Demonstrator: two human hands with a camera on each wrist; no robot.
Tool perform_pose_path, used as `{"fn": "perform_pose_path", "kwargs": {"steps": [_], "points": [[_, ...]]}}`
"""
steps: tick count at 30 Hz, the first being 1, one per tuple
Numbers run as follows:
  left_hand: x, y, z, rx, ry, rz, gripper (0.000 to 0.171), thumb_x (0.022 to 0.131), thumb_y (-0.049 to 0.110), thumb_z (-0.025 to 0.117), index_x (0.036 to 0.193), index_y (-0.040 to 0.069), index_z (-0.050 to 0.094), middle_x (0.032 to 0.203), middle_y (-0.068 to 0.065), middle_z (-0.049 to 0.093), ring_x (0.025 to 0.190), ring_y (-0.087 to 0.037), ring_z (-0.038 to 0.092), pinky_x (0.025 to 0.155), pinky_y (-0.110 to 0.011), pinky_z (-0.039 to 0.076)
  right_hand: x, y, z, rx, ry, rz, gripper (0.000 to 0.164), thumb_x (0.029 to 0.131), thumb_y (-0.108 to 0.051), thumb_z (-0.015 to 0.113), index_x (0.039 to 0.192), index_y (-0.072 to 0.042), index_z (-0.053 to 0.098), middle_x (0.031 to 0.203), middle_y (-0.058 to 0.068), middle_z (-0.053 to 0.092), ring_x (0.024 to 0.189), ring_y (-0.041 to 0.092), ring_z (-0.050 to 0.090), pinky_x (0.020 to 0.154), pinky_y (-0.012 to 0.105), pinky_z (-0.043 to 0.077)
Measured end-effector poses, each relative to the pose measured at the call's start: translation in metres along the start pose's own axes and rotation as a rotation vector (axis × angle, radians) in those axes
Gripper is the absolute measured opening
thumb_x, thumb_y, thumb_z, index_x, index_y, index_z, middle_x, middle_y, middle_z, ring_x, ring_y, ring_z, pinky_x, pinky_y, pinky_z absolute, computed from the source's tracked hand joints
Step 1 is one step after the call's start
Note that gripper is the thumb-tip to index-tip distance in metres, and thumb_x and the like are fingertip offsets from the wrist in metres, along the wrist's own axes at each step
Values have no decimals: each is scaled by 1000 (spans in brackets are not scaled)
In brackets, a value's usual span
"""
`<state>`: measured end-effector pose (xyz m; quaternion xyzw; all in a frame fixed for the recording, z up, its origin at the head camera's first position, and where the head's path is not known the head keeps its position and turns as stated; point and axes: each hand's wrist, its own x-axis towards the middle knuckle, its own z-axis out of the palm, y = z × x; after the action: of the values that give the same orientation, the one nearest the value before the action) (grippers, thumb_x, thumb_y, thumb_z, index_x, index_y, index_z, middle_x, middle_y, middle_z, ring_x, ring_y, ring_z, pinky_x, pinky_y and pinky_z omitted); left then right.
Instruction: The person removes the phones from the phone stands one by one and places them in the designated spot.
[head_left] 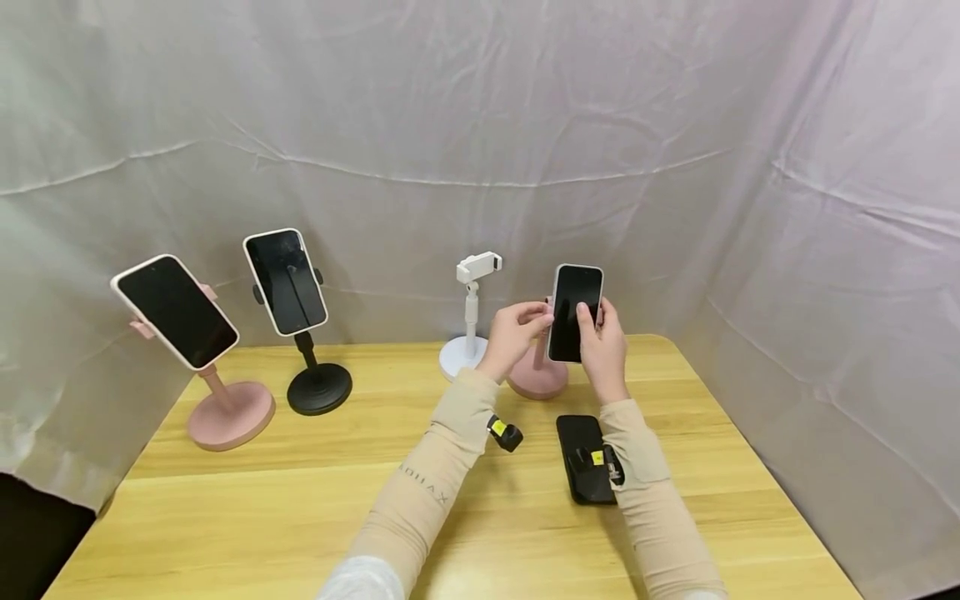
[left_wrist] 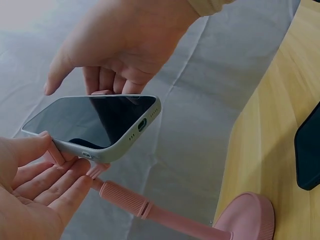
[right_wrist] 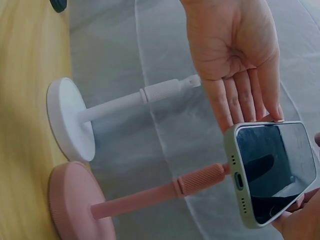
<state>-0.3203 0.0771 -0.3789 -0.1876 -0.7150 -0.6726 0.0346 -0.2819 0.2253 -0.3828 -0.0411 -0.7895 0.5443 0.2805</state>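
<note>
A smartphone [head_left: 564, 333] in a pale case stands upright, screen towards me, at the top of a pink phone stand [head_left: 538, 382]. My right hand [head_left: 606, 357] holds the phone's right side, thumb over the screen and fingers behind. My left hand [head_left: 512, 337] is at the opposite edge. In the left wrist view, its thumb and fingers pinch a pink clamp arm [left_wrist: 57, 154] beside the phone's side. The phone hides most of the clamp, so I cannot tell how fully it sits in there.
A white phone stand [head_left: 471, 312] with a bare clamp is left of my hands. Farther left, a black stand [head_left: 318, 388] and another pink stand [head_left: 231, 414] each bear a phone. A black phone [head_left: 577, 437] lies on the wooden table [head_left: 300, 517], partly beneath my right wrist. Grey cloth hangs behind.
</note>
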Motion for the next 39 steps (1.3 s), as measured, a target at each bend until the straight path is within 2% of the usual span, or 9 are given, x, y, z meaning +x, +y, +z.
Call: {"fn": "perform_pose_path", "kwargs": {"steps": [10, 19, 27, 30, 36, 39], "points": [[-5, -3, -6, 3, 0, -20, 29, 92, 17, 68, 116, 1, 69, 112, -16, 72, 100, -24, 71, 85, -27, 59, 9, -7, 9, -115, -25, -34, 68, 91, -53, 59, 140, -8, 45, 118, 20, 60, 102, 35, 59, 88, 51, 50], [-2, -2, -3, -61, -10, -44, 30, 91, 17, 69, 115, 0, 68, 113, -18, 71, 102, -26, 70, 88, -34, 59, 22, -24, 12, -190, -47, 32, 99, 81, -59, 68, 152, -7, 22, 139, 24, 46, 121, 40, 49, 105, 54, 42], [3, -3, 3, -26, 23, -46, 25, 92, 16, 68, 114, 4, 70, 109, -15, 73, 98, -21, 70, 82, -29, 59, 30, -29, 17, -235, -42, 41, 116, 75, -65, 72, 153, -4, 12, 148, 23, 34, 130, 39, 43, 110, 52, 39], [4, -6, 6, -25, 34, -46, 26, 92, 15, 67, 116, 3, 69, 110, -15, 73, 98, -20, 69, 81, -25, 59, 30, -29, 20, -260, -28, 37, 118, 73, -66, 72, 152, -3, 12, 147, 23, 34, 130, 40, 44, 109, 53, 40], [4, -9, 6, -62, 46, -38, 28, 93, 12, 66, 118, 0, 67, 113, -18, 71, 103, -24, 69, 84, -26, 59, 29, -30, 24, -316, -12, 60, 117, 73, -66, 72, 152, -6, 11, 143, 23, 37, 124, 41, 47, 103, 55, 44], [4, -8, 4, -49, 48, -29, 28, 93, 11, 65, 118, -1, 67, 114, -18, 71, 104, -26, 70, 84, -27, 59, 31, -30, 26, -333, -10, 64, 114, 74, -64, 72, 151, -6, 13, 141, 23, 39, 121, 42, 50, 100, 55, 46]]}}
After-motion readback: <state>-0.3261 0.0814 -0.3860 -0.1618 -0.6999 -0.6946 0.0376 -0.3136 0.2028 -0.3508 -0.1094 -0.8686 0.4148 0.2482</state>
